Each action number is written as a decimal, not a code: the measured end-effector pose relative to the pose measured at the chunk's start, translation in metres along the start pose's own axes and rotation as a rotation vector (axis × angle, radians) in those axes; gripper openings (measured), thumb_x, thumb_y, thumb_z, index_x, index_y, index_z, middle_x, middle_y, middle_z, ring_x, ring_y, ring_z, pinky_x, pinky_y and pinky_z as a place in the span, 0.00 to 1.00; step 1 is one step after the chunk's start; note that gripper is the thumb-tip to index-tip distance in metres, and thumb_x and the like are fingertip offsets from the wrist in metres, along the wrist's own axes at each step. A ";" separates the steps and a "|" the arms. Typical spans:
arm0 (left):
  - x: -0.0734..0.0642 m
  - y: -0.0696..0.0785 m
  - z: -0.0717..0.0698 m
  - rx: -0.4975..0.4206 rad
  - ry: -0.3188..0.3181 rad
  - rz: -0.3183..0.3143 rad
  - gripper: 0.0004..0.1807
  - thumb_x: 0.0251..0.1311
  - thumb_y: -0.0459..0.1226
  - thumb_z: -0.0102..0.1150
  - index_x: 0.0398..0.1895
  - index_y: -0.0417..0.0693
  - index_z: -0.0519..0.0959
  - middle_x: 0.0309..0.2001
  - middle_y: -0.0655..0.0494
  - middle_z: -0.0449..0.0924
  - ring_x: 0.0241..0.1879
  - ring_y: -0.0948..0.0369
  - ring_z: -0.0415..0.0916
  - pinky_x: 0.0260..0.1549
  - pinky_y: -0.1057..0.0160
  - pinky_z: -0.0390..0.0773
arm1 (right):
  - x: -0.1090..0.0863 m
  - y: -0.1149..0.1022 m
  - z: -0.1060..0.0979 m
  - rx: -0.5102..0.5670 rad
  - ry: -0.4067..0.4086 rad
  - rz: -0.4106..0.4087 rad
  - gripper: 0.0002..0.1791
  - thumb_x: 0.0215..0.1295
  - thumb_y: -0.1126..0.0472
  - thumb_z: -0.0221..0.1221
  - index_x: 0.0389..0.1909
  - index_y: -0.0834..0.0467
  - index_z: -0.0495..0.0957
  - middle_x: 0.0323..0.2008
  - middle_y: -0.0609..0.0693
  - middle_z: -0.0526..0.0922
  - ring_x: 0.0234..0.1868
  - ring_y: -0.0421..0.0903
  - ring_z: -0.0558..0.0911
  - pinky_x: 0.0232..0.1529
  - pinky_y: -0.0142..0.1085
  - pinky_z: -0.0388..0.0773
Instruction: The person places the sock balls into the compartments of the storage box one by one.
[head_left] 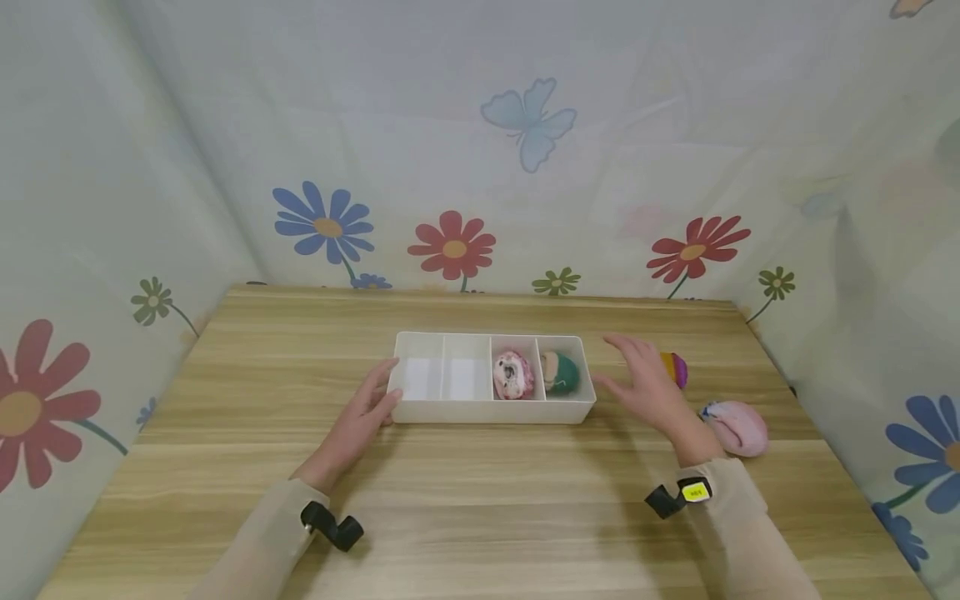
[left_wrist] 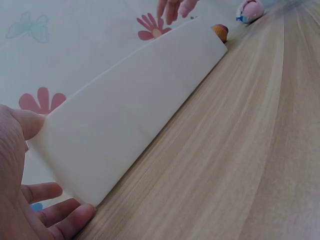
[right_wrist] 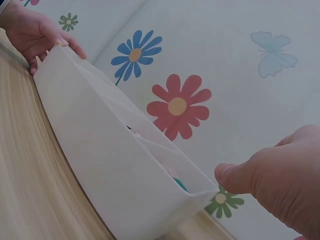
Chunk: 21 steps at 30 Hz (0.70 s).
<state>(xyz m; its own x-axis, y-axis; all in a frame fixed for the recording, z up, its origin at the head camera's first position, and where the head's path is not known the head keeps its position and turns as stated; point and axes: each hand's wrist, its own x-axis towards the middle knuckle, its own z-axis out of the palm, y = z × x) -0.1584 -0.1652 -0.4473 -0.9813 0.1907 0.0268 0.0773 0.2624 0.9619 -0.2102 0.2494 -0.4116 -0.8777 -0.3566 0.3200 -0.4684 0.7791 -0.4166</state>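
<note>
Two hands work at one white box [head_left: 487, 412] on a wood-grain table [head_left: 480, 508]. The left hand [head_left: 357, 422] lies spread against the box's left end, thumb at the near rim corner, fingers touching the end wall. The right hand [head_left: 647, 387] is held apart, just beside the right end, its thumb and forefinger spread with a gap between them. One black band circles each sleeve cuff. The box, long side facing the person, has four compartments in a row: the two at left show their white floors; the third from left holds one pink-and-white ball [head_left: 513, 377], the fourth one green-and-tan ball [head_left: 561, 373]. Both sit within the walls. Two further small objects lie on the table at right: one orange-and-purple piece [head_left: 679, 370], partly hidden behind the right hand, and one pink piece [head_left: 738, 428], beside the right wrist and nearer the table's right edge. Bare wood extends from the near wall toward the person, with a narrower strip behind the box as far as the table's back edge. Beyond it hangs a printed cloth [head_left: 405, 108]; its back panel bears one pale-blue butterfly and two red flowers.
</note>
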 end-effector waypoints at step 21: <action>0.002 -0.002 0.001 0.002 0.002 0.006 0.28 0.70 0.39 0.43 0.71 0.47 0.52 0.66 0.36 0.53 0.54 0.45 0.65 0.45 0.44 0.70 | -0.037 0.035 -0.028 -0.049 0.102 0.023 0.32 0.53 0.64 0.67 0.58 0.66 0.65 0.52 0.67 0.70 0.52 0.64 0.65 0.49 0.58 0.63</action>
<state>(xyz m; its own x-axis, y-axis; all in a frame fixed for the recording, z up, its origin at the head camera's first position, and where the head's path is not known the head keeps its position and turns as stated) -0.1601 -0.1642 -0.4491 -0.9811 0.1908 0.0332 0.0837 0.2628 0.9612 -0.1914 0.3039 -0.4143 -0.8722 -0.2859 0.3968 -0.4406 0.8115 -0.3838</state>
